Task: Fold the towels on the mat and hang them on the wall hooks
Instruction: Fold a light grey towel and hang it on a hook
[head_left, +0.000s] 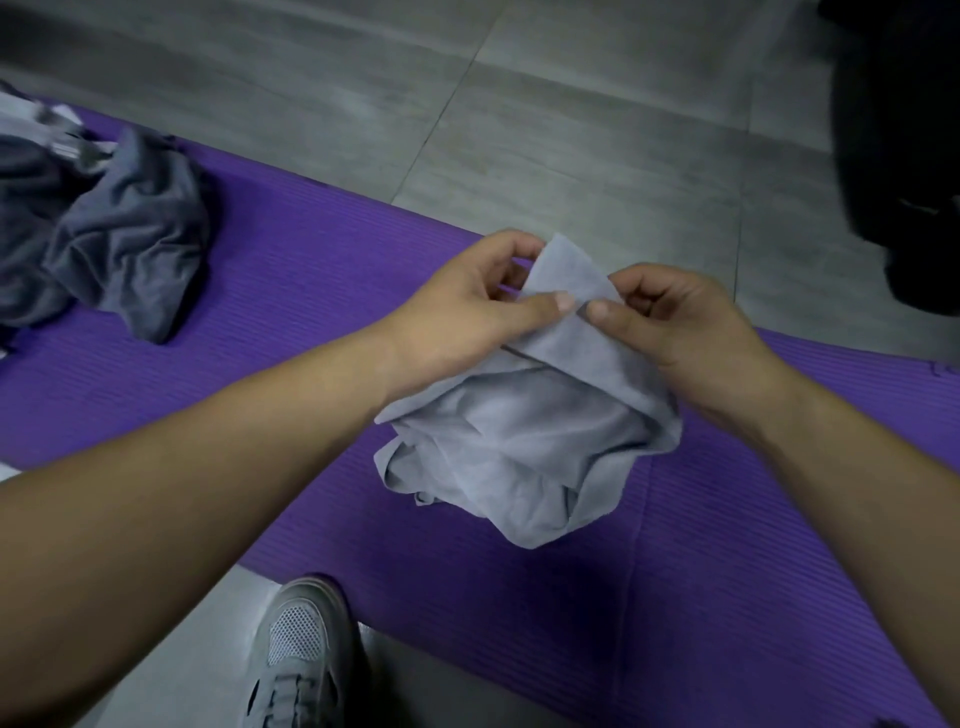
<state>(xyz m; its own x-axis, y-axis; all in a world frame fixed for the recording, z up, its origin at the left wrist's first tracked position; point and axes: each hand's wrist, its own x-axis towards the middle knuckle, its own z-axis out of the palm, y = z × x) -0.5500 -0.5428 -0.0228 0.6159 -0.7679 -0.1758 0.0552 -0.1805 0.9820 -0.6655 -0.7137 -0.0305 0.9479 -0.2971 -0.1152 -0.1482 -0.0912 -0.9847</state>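
At the mat's (291, 291) left end lay a crumpled dark grey towel (119, 244), cut off by the picture's edge, with a paler cloth (31, 117) behind it too blurred to make out. Over the mat's middle, the left hand (467, 306) pinched a raised corner of the light grey towel (514, 447) between thumb and curled fingers; its fingertips were hidden behind the cloth. The rest of that towel sagged bunched onto the mat. The right hand (691, 332) pinched the same edge just beside, the 2 thumbs nearly touching. A grey shoe (296, 649) stood off the mat's near edge. Beyond the mat's right end loomed a dark, unreadable shape (904, 156).
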